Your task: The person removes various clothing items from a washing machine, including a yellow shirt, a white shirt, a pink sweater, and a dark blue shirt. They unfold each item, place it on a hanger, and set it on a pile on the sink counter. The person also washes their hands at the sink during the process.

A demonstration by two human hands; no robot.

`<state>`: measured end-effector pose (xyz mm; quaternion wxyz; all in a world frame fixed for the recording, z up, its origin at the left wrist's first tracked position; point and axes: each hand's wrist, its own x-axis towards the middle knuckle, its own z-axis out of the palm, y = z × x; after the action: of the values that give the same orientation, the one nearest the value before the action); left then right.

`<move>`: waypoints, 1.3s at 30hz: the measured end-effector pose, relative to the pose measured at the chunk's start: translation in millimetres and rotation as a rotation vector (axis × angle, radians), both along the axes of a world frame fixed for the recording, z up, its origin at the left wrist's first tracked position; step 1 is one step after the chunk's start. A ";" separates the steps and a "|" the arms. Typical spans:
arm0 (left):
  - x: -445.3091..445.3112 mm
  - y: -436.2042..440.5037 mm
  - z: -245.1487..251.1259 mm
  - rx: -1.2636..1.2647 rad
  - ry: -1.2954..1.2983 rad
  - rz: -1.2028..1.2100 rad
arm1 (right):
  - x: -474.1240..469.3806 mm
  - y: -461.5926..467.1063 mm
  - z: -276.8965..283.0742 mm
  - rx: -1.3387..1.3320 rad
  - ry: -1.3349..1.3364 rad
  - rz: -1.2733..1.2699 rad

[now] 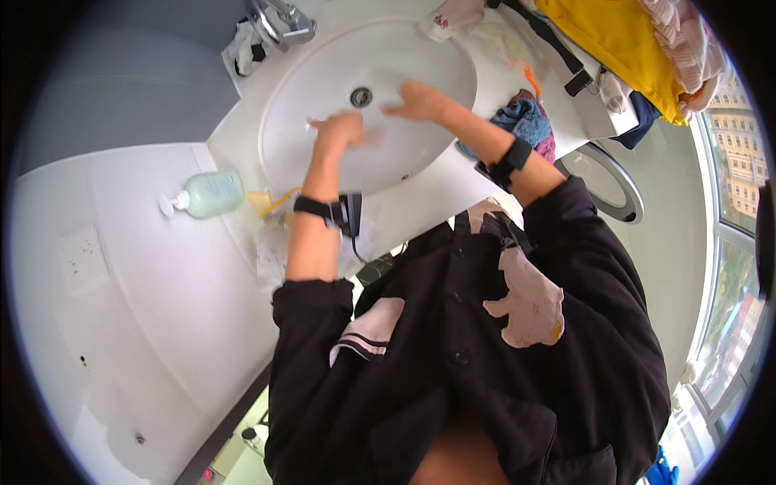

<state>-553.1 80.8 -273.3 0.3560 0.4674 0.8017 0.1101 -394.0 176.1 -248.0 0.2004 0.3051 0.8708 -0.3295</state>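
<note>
A white oval washbasin [424, 139] lies before me, with a round metal drain [361, 97] in its floor. Over its left part is my left hand [342, 128], blurred by motion, with the thumb apart from the fingers. My right hand [421, 102] hangs to the right of the drain, its fingers also blurred and spread. Nothing shows in either hand. Dark straps circle both forearms, and the left one carries a black device [350, 215]. A chrome faucet [285, 24] stands at the basin's far left rim.
A pale green pump bottle [213, 194] is left of the basin, near a yellow item [259, 203]. Blue and maroon cloths [522, 121] lie at the right rim. A patterned sock [451, 21] overlaps the back rim. Yellow clothing [612, 48] is piled at upper right.
</note>
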 end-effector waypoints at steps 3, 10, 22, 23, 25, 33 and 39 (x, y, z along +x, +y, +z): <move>5.1 -21.6 -17.5 -0.008 -0.016 -0.100 | 35.6 6.4 -32.7 -0.057 0.582 -0.154; 9.9 -24.4 18.9 0.227 -0.066 0.139 | 121.4 40.0 3.3 0.153 0.613 -0.394; 83.1 -24.3 7.1 0.336 -0.557 -0.005 | 212.0 -5.3 -5.8 0.570 0.510 -0.838; 90.0 -25.5 10.5 0.328 -0.628 0.025 | 206.8 -7.0 3.8 0.597 0.599 -0.888; 105.6 -27.5 16.2 0.355 -0.806 0.078 | 194.8 -14.4 25.7 0.353 0.845 -0.869; 139.4 -40.0 34.3 0.379 -1.725 0.548 | 122.1 -68.6 46.6 -1.166 1.283 -0.765; 149.4 -34.4 39.5 0.685 -1.558 0.773 | 57.5 -84.1 -6.5 -1.156 1.170 -1.355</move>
<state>-403.7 46.4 -233.8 0.5745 0.0422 0.3605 0.7336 -336.5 92.0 -254.5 -0.3599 0.3787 0.1919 -0.8308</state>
